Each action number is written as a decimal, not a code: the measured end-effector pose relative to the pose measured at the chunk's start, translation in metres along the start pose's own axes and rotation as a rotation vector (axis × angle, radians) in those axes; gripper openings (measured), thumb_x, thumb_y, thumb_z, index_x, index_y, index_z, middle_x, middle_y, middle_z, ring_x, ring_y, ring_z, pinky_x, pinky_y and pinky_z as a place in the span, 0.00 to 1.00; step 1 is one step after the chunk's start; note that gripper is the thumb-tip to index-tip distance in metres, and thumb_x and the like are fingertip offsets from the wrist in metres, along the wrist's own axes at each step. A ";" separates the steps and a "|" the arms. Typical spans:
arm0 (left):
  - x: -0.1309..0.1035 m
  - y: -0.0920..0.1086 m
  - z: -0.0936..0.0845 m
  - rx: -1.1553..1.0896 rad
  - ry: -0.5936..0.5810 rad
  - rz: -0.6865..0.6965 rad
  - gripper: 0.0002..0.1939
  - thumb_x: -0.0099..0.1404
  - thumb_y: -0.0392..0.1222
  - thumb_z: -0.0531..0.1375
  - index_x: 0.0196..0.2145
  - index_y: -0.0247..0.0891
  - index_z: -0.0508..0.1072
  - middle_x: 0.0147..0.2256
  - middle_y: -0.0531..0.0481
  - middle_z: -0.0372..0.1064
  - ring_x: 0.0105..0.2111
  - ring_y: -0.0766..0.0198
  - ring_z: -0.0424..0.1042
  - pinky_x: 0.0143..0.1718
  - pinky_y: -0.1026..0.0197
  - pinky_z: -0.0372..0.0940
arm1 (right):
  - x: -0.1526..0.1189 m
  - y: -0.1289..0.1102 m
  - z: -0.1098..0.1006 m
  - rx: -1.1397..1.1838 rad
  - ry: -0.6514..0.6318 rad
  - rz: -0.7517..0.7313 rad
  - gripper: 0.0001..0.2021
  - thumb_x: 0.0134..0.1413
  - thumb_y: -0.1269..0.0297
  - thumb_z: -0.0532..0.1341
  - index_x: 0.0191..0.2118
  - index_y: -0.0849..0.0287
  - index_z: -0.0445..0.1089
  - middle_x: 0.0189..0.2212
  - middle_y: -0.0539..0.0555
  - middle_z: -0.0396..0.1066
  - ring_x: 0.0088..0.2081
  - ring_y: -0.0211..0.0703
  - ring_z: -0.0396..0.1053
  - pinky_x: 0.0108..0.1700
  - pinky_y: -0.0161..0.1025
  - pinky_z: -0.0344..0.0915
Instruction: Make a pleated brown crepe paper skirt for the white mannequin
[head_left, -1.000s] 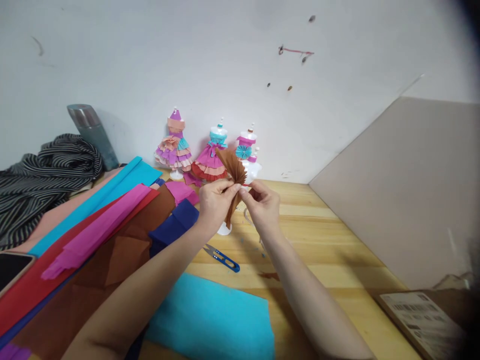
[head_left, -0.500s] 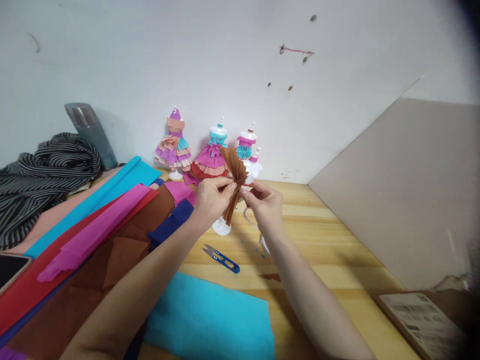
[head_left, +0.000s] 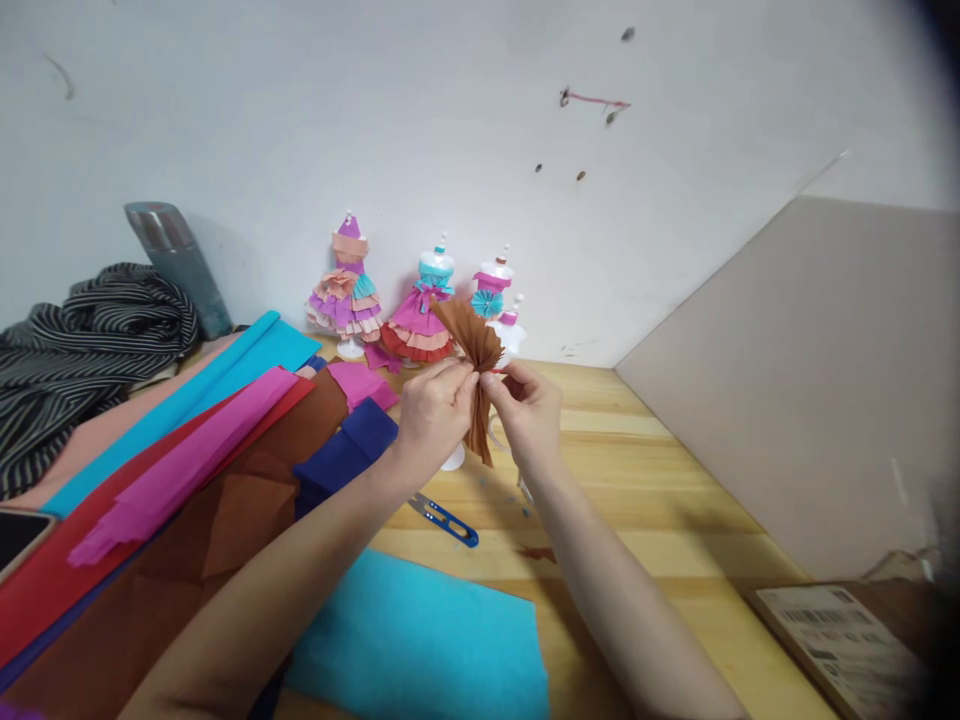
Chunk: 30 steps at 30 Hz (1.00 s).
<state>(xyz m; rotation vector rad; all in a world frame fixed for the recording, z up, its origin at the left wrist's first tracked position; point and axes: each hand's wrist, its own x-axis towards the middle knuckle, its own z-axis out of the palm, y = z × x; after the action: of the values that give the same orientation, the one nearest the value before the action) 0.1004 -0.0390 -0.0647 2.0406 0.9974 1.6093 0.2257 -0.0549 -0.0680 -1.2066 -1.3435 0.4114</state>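
A pleated brown crepe paper piece [head_left: 472, 335] is pinched at its middle, fanning out above and below the fingers. My left hand [head_left: 439, 400] is closed on it from the left, thumb against the pleats. My right hand [head_left: 531, 405] pinches the same spot from the right, and a bit of red shows by its fingertips. Behind the paper stands a small dress form [head_left: 493, 280] with a pink band and turquoise rosette, partly hidden. Blue thread snips [head_left: 450, 522] lie on the table below, their tips covered by my left forearm.
Dress forms in ruffled paper, one purple and peach [head_left: 347, 290], one pink and turquoise [head_left: 427, 320], stand by the wall. Layered crepe sheets [head_left: 180, 460] cover the left side; a turquoise sheet [head_left: 427, 640] lies in front. A bottle [head_left: 180, 265], striped cloth [head_left: 105, 330] and cardboard box [head_left: 832, 640] flank them.
The brown pleated paper has turned slightly, its lower end swinging right and its upper fan spreading. My left hand has shifted a little right and down, and its forearm covers the snips' tips.
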 end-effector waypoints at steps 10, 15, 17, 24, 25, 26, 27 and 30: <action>0.004 0.001 -0.002 -0.067 -0.095 -0.046 0.11 0.63 0.33 0.53 0.26 0.38 0.73 0.31 0.49 0.73 0.34 0.62 0.72 0.38 0.63 0.64 | -0.003 0.003 0.006 -0.184 0.144 -0.119 0.07 0.52 0.61 0.60 0.28 0.58 0.68 0.19 0.44 0.55 0.22 0.35 0.53 0.25 0.36 0.50; 0.008 -0.004 -0.003 -0.214 -0.123 -0.137 0.10 0.62 0.35 0.55 0.28 0.36 0.76 0.29 0.49 0.76 0.31 0.63 0.74 0.35 0.64 0.67 | -0.002 0.005 0.005 -0.184 0.122 -0.144 0.06 0.52 0.63 0.60 0.28 0.58 0.68 0.18 0.43 0.54 0.21 0.35 0.53 0.26 0.36 0.50; 0.010 -0.006 -0.004 -0.269 -0.110 -0.185 0.10 0.61 0.36 0.56 0.29 0.35 0.77 0.28 0.49 0.76 0.29 0.63 0.74 0.33 0.64 0.68 | -0.001 0.006 0.004 -0.175 0.106 -0.145 0.06 0.53 0.63 0.60 0.28 0.58 0.68 0.18 0.43 0.53 0.21 0.34 0.53 0.26 0.36 0.50; 0.014 -0.011 -0.005 -0.354 -0.066 -0.260 0.11 0.60 0.41 0.58 0.27 0.33 0.77 0.25 0.49 0.74 0.26 0.65 0.71 0.30 0.63 0.67 | 0.001 0.011 0.001 -0.143 0.062 -0.126 0.07 0.53 0.62 0.60 0.34 0.59 0.72 0.18 0.43 0.55 0.21 0.35 0.53 0.26 0.35 0.51; 0.015 -0.011 -0.005 -0.357 -0.064 -0.261 0.10 0.60 0.41 0.58 0.27 0.33 0.76 0.25 0.49 0.74 0.26 0.65 0.71 0.30 0.64 0.67 | 0.001 0.010 0.001 -0.137 0.056 -0.125 0.07 0.53 0.62 0.60 0.34 0.59 0.72 0.18 0.43 0.55 0.21 0.35 0.53 0.25 0.35 0.51; 0.015 -0.012 -0.005 -0.359 -0.063 -0.261 0.10 0.60 0.40 0.58 0.27 0.34 0.76 0.25 0.49 0.74 0.26 0.65 0.71 0.30 0.64 0.67 | 0.001 0.009 0.001 -0.132 0.050 -0.125 0.07 0.53 0.62 0.60 0.34 0.59 0.72 0.18 0.43 0.55 0.21 0.35 0.53 0.25 0.35 0.51; 0.016 -0.012 -0.005 -0.359 -0.063 -0.258 0.09 0.60 0.40 0.58 0.27 0.34 0.76 0.25 0.49 0.74 0.26 0.65 0.72 0.30 0.64 0.67 | 0.001 0.009 0.002 -0.128 0.044 -0.125 0.07 0.53 0.62 0.60 0.33 0.59 0.71 0.18 0.43 0.55 0.21 0.34 0.53 0.25 0.35 0.51; 0.015 -0.011 -0.005 -0.339 -0.055 -0.245 0.08 0.60 0.40 0.58 0.28 0.35 0.76 0.27 0.49 0.75 0.27 0.64 0.72 0.30 0.64 0.66 | 0.001 0.007 0.002 -0.117 0.033 -0.125 0.06 0.52 0.62 0.60 0.32 0.59 0.71 0.18 0.43 0.56 0.21 0.34 0.53 0.25 0.35 0.51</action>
<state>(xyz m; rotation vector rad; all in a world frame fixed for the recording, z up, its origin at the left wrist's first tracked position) 0.0943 -0.0218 -0.0599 1.6598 0.8499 1.4703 0.2271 -0.0510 -0.0738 -1.2121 -1.4219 0.2251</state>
